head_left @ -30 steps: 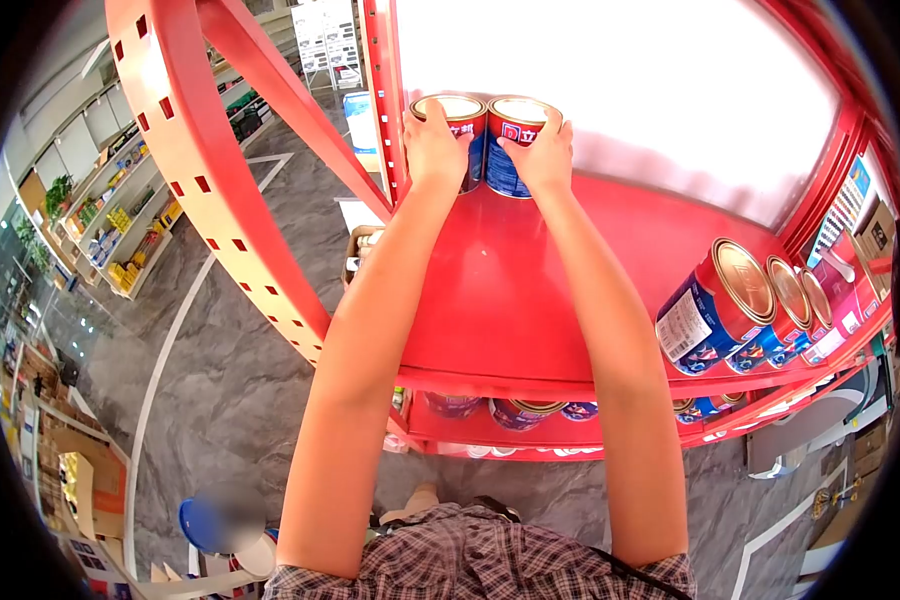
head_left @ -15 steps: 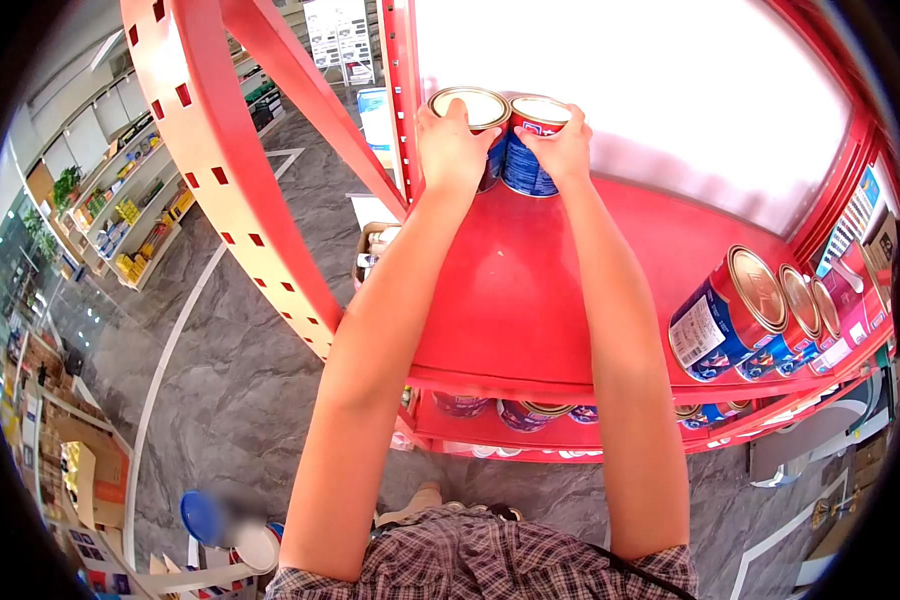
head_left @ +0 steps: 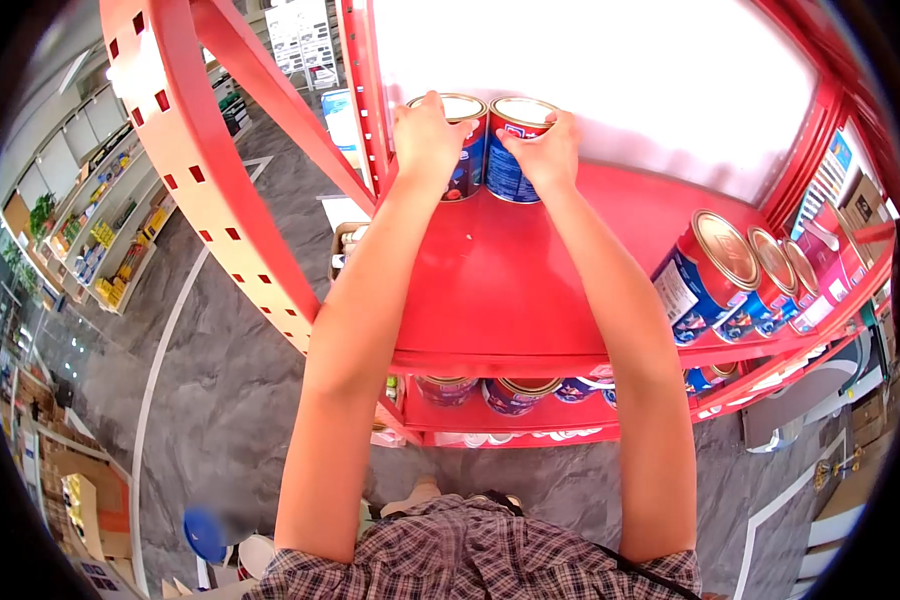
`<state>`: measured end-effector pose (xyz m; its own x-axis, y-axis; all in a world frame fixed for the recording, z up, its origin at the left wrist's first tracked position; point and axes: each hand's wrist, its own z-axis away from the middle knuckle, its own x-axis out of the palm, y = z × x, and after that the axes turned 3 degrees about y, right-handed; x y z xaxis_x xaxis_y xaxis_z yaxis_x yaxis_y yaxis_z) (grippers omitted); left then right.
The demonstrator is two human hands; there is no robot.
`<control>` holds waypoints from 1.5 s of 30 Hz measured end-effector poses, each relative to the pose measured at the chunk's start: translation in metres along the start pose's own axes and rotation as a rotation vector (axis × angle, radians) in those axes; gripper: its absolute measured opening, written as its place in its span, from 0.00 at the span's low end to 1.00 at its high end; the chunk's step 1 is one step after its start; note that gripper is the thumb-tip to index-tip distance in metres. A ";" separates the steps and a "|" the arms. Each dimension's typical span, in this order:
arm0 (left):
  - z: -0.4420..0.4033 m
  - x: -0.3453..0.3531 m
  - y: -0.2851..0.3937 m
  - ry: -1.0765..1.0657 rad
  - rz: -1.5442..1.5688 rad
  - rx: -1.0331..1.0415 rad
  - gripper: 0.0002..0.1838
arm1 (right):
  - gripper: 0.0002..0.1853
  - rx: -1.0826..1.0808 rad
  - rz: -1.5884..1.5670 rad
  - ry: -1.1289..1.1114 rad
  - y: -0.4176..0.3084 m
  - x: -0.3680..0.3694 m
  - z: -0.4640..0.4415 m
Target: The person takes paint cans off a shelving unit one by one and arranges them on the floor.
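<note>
Red-painted sheet metal, smooth and glossy, forms the shelf (head_left: 510, 290), with a few pale specks on its surface. At its far end, close to the bright white back panel (head_left: 600, 80), two cylindrical cans stand upright side by side, touching or nearly so. Both the left can (head_left: 472, 172) and the right can (head_left: 511, 178) have red-and-blue printed walls and round lids with gold-toned metal rims.

The left hand (head_left: 430, 143) is curved around the left can, thumb parted from the fingers and lying near the rim on the inner side; the outer fingertips are partly hidden. The right hand (head_left: 550, 155) spans the right can, thumb against the front wall, fingers bent round the outer side. Each spread is about one can wide; firmness of grip cannot be determined.

Further right on the shelf, a row of similar cans (head_left: 708, 275) shows gold-coloured disc lids, the nearest bearing a white label. Below, more cans (head_left: 518, 394) sit on a lower tier. A red upright (head_left: 195, 172), punched with rectangular slots, flanks grey, marble-veined flooring (head_left: 225, 390).
</note>
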<state>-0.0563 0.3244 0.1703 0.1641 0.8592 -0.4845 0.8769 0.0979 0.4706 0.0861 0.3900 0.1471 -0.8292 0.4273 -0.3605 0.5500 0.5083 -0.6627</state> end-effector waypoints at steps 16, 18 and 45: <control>0.077 -0.094 0.035 -0.101 0.105 0.088 0.24 | 0.44 -0.025 -0.066 -0.032 -0.015 -0.122 0.085; 0.098 -0.119 0.042 -0.159 0.198 0.045 0.24 | 0.45 -0.037 -0.076 -0.050 -0.015 -0.138 0.101; 0.136 -0.108 0.018 0.186 1.002 0.099 0.51 | 0.34 -0.527 -0.312 -0.083 -0.049 -0.112 0.177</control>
<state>0.0032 0.1652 0.1301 0.7769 0.5884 0.2241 0.4100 -0.7430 0.5290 0.1342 0.1845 0.1039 -0.9522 0.1500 -0.2663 0.2382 0.9100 -0.3393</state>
